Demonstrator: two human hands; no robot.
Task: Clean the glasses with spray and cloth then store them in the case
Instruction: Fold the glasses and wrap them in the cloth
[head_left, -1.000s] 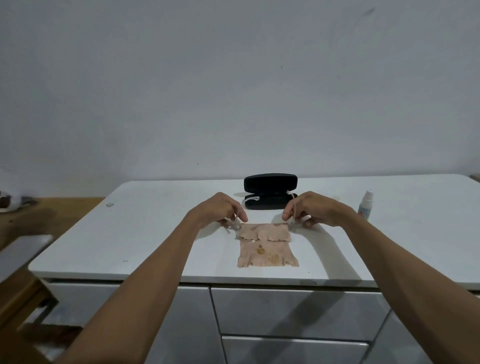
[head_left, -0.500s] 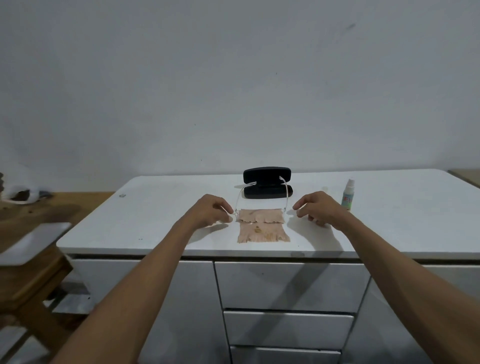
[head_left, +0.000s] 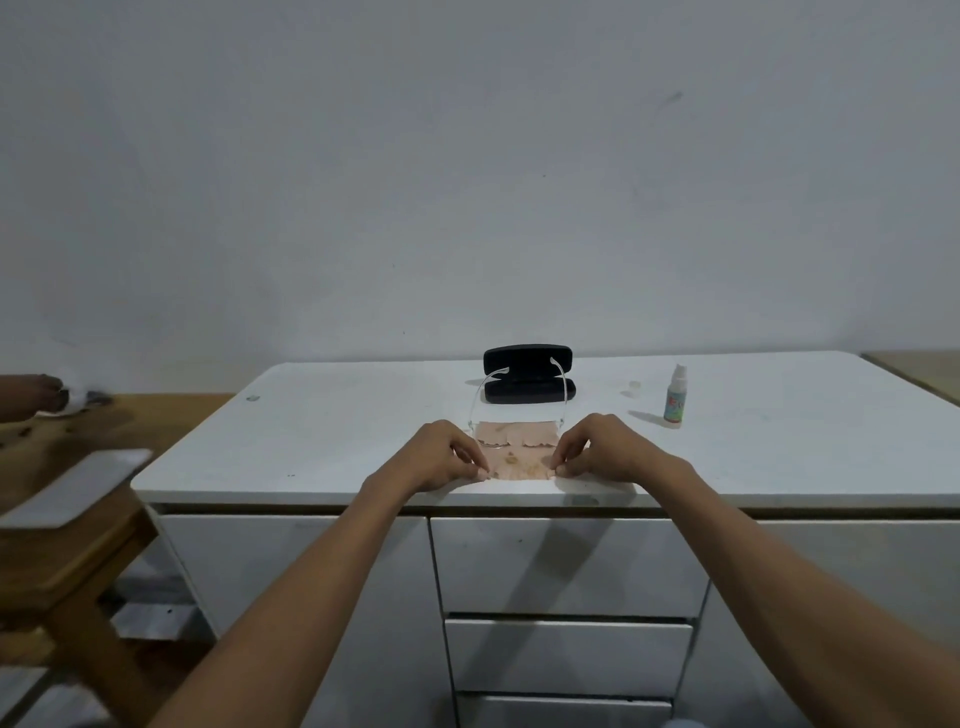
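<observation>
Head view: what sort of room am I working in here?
Probably a plain room at home, not a lab: a white drawer cabinet against a bare wall, a wooden stool beside it, and the open glasses case on top.

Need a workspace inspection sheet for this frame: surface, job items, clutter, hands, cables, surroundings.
Surface: white cabinet top, faint marks.
Job's things: glasses rest open on the stained cloth; black case open behind; spray bottle upright at right, uncapped.
Clutter: small cap beside the bottle.
Grippers: left hand and right hand pinch the cloth's near corners.
Cables: nothing seen.
Surroundings: drawers below; wooden stool at left; plain wall.
</observation>
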